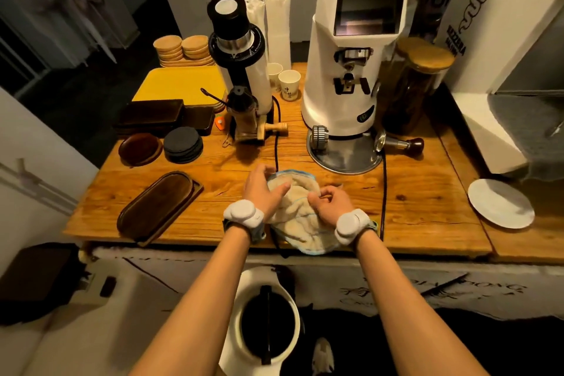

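A cream cloth with a blue hem lies bunched on the wooden counter near its front edge, one corner hanging over. My left hand rests on the cloth's left side, fingers spread and lightly bent, the thumb lying on the fabric. My right hand is on the right side with its fingers curled, pinching a fold of the cloth. Both wrists wear white bands.
Behind the cloth stand a big white coffee grinder and a smaller black-and-white grinder, their black cables crossing the counter. A long dark wooden tray, dark coasters, yellow tray, paper cups, glass jar and white plate surround them. A white bin sits below.
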Available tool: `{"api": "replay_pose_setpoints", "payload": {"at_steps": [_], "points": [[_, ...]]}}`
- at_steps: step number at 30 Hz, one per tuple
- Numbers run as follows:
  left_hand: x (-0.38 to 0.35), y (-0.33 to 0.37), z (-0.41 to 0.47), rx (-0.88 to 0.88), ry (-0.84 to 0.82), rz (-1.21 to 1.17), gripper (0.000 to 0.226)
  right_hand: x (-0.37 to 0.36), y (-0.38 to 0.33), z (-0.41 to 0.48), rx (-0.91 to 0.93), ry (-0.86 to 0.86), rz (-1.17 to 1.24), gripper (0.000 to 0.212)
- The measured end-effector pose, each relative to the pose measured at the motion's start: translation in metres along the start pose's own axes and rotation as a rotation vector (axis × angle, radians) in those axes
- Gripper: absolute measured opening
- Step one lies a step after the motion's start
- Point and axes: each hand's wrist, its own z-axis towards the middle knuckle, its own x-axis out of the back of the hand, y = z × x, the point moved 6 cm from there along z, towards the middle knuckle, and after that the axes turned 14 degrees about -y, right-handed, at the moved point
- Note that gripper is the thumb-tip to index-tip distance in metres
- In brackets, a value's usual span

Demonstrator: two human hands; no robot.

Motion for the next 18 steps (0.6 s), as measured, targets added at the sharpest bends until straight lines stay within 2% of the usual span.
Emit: {"api": "replay_pose_setpoints", "payload": {"at_steps": [2, 4, 6, 8, 12, 18], "points": [[-0.007, -0.007, -0.007, 0.056, 0.045, 0.163, 0.047, -0.006, 0.004, 0.001, -0.001, -0.039, -0.002, 0.042], [-0.016, -0.009, -0.011, 0.035, 0.035, 0.252, 0.046, -0.011, 0.007, 0.0, 0.02, -0.054, -0.046, 0.066], [-0.028, -0.011, -0.011, -0.022, -0.035, 0.268, 0.051, -0.014, 0.008, -0.001, 0.045, -0.041, -0.113, 0.087], [-0.04, -0.012, -0.01, -0.093, -0.135, 0.27, 0.062, -0.014, 0.008, -0.001, 0.09, -0.02, -0.214, 0.099], [-0.057, -0.019, -0.008, -0.14, -0.276, 0.24, 0.075, -0.015, 0.01, 0.002, 0.141, -0.039, -0.3, 0.107], [-0.059, -0.03, -0.01, -0.14, -0.227, 0.19, 0.061, -0.024, 0.001, 0.0, 0.279, -0.068, -0.45, 0.099]]}}
